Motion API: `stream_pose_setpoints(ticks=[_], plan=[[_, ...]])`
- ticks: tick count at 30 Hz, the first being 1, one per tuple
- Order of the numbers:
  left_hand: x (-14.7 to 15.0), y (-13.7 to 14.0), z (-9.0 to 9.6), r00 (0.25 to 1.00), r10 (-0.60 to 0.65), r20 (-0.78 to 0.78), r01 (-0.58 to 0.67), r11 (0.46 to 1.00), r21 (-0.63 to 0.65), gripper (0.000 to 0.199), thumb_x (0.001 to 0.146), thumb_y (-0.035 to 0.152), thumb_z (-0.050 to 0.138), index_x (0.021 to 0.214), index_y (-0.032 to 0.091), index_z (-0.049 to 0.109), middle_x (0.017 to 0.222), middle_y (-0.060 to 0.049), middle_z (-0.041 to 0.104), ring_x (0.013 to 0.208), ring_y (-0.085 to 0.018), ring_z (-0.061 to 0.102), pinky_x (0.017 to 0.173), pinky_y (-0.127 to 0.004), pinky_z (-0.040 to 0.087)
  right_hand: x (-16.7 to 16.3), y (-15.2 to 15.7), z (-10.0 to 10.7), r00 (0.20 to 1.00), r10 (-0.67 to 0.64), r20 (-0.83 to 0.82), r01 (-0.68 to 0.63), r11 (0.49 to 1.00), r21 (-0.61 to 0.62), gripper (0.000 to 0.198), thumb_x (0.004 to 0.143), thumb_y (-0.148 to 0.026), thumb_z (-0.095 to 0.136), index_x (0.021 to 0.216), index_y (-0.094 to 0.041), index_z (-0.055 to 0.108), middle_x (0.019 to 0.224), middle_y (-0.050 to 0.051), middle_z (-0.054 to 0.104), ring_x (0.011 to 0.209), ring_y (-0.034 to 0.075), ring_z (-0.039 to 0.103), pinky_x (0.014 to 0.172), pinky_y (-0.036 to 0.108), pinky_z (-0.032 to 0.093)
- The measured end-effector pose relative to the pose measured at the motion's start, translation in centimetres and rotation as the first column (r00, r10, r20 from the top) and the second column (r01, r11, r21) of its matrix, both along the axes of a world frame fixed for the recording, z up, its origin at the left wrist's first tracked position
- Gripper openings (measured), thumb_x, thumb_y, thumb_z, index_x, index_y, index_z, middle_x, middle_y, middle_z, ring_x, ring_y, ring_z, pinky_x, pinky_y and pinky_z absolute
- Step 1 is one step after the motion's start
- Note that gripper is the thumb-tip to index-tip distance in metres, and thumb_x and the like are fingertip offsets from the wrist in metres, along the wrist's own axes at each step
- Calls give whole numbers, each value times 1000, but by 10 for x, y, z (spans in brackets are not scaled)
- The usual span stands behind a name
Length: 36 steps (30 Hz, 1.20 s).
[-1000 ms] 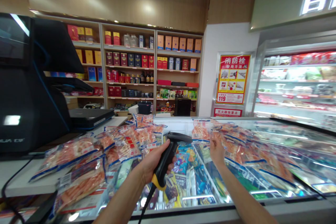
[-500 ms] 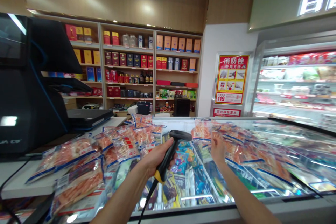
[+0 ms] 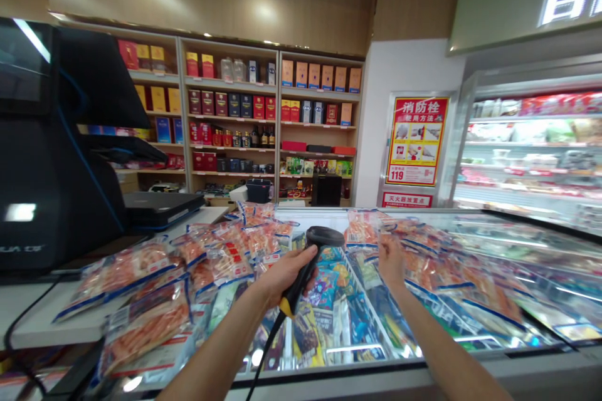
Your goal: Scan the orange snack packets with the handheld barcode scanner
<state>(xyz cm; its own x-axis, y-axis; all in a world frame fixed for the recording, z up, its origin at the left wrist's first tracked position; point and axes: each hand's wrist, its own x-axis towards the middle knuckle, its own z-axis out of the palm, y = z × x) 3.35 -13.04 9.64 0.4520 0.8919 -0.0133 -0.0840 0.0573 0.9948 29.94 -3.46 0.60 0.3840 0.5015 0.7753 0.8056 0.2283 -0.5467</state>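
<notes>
A glass-topped freezer case (image 3: 376, 382) fills the foreground, clear packets of pinkish food heaped at left (image 3: 230, 257) and right (image 3: 423, 266). The right hand (image 3: 391, 257), raised with knuckles up, stays put, its fingers apparently pinching the right edge of a single packet (image 3: 361, 229) between the heaps. The left hand (image 3: 291, 272) reaches diagonally inward, wrapped around a corded scanner (image 3: 301, 283) whose head tilts higher than a second ago, seemingly bringing it to bear on that packet just beside it.

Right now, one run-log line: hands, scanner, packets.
left hand: gripping corded scanner | right hand: at right edge of clear packet, grip unclear | scanner: facing that packet | other packets: piled on both sides
</notes>
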Motion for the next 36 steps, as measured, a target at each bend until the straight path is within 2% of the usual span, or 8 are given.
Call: stream_pose_setpoints(ticks=[5, 8, 12, 19, 26, 28, 33, 36], plan=[[-8, -3, 8, 998, -50, -27, 52, 996, 79, 24, 65, 38, 56, 70, 16, 47, 57, 2, 55, 43, -7, 50, 45, -20, 36, 0, -3, 2, 1000, 16, -20, -16, 1000, 6, 24, 73, -32, 32, 65, -17, 49, 63, 6, 52, 65, 18, 47, 61, 28, 34], [-10, -9, 12, 998, -38, -57, 44, 994, 104, 25, 67, 39, 54, 69, 16, 47, 57, 2, 54, 44, -7, 50, 45, -19, 36, 1, -5, 0, 999, 5, -33, -5, 1000, 4, 24, 72, -33, 33, 65, -17, 49, 62, 6, 53, 64, 18, 47, 61, 28, 34], [-8, -21, 15, 999, 25, -28, -25, 1000, 19, 26, 68, 41, 52, 66, 15, 47, 54, 2, 51, 41, -6, 46, 40, -18, 33, 4, -5, -5, 998, 11, -55, -11, 1000, -3, 25, 72, -34, 33, 66, -17, 49, 62, 6, 53, 64, 18, 48, 61, 28, 34], [-9, -31, 23, 999, 1, 41, 2, 997, -82, 26, 68, 40, 51, 65, 14, 48, 53, 1, 52, 39, -6, 45, 38, -18, 32, 7, -4, -7, 994, 34, -100, -37, 999, -28, 24, 71, -33, 34, 70, -15, 51, 64, 6, 56, 60, 17, 49, 57, 27, 35], [-13, -29, 21, 999, 38, 31, -36, 997, -74, 26, 68, 40, 52, 68, 15, 49, 54, 1, 53, 40, -7, 46, 38, -18, 34, 13, 5, -7, 998, 5, -69, -5, 1000, -6, 28, 72, -33, 34, 74, -14, 54, 66, 7, 57, 62, 17, 49, 58, 27, 34], [-18, -27, 19, 998, 64, 24, -63, 996, -59, 27, 68, 41, 51, 68, 14, 49, 54, 1, 53, 41, -7, 46, 38, -18, 35, 17, 10, -4, 997, -27, -79, 26, 1000, -16, 29, 71, -32, 34, 76, -13, 55, 69, 8, 58, 64, 18, 50, 59, 28, 35], [-45, -22, 10, 971, 236, -38, -238, 969, -62, 28, 69, 41, 51, 65, 14, 48, 51, 1, 52, 39, -6, 46, 37, -17, 35, 28, 24, 10, 968, -169, -188, 133, 973, -188, 27, 66, -25, 40, 78, -10, 60, 73, 12, 61, 67, 20, 52, 64, 30, 35], [-67, -21, 1, 957, 290, -30, -291, 953, -84, 27, 68, 41, 52, 66, 14, 48, 52, 1, 53, 39, -7, 46, 37, -17, 36, 32, 29, 14, 937, -226, -265, 175, 963, -205, 32, 65, -19, 38, 85, -7, 60, 80, 15, 62, 72, 21, 53, 66, 30, 36]])
